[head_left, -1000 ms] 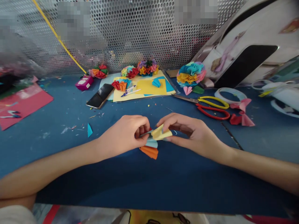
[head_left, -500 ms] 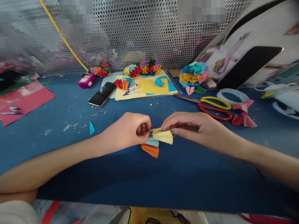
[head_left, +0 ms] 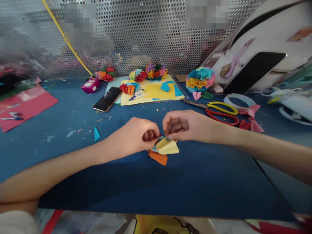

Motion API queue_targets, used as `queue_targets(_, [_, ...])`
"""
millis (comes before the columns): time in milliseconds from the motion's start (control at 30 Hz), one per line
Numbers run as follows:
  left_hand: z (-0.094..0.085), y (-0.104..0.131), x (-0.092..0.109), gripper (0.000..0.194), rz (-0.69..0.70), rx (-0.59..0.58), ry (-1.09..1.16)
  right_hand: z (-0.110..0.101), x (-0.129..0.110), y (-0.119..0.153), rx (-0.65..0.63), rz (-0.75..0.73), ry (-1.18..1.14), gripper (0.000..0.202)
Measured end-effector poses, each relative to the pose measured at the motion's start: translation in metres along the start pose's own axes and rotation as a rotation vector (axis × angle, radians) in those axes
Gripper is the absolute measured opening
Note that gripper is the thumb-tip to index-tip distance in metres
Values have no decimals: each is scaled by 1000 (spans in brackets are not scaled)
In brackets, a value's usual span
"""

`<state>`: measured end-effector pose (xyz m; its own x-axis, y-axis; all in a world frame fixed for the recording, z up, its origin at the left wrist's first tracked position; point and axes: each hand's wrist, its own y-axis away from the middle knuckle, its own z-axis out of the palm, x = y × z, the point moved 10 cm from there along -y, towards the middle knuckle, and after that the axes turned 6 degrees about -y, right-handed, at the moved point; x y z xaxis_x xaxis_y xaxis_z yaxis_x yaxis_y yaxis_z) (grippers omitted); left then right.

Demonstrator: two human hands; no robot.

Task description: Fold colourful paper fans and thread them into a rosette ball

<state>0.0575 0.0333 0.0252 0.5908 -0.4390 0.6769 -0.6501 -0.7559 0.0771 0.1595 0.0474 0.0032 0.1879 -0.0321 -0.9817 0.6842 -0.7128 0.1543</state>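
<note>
Over the blue table, my left hand (head_left: 140, 135) pinches the gathered end of a small pleated paper flower (head_left: 168, 148). Its pleated pieces are pale yellow, light blue and orange, with a bit of red showing behind my fingers. My right hand (head_left: 187, 126) is curled, thumb and fingers closed on the upper edge of the pale yellow piece, close beside my left fingertips. The orange piece (head_left: 158, 157) hangs lowest, fanned out. My fingers hide the joined middle of the flower.
Scissors (head_left: 216, 110) with red and yellow handles lie right, near a tape roll (head_left: 240, 101) and pink paper bow (head_left: 252, 118). Behind are a phone (head_left: 107, 99), yellow paper (head_left: 159, 90), pens and several paper flowers (head_left: 200, 79). A metal mesh panel (head_left: 138, 35) and a white bag (head_left: 265, 35) stand behind.
My right hand has shifted slightly left and up, from the outer edge of the pale yellow piece towards its gathered end. The yellow piece now covers more of the light blue one.
</note>
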Motion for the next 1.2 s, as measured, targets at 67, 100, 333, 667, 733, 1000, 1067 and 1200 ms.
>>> queue_targets(67, [0,0,-1,10,-38,-38,12,4,-5,-5,-16,-3,68,20])
queue_targets(100, [0,0,-2,12,-54,-52,17,6,-8,-6,-23,-10,112,19])
queue_targets(333, [-2,0,-7,8,-95,-52,80,15,-14,-10,-79,-21,353,15])
queue_targets(667, [1,-1,-9,8,-112,-118,104,28,-29,-7,-99,-284,606,9])
queue_targets(733, [1,-2,-8,5,-100,-125,83,31,-29,-5,-104,-312,642,10])
queue_targets(1000, [4,-2,-9,6,-124,-121,121,29,-18,0,-2,-273,561,18])
queue_targets(1067, [5,-2,-8,5,-129,-114,161,26,-13,-1,14,-211,455,20])
queue_targets(1200, [6,-1,-8,3,-148,-109,191,21,-3,-4,22,-106,289,16])
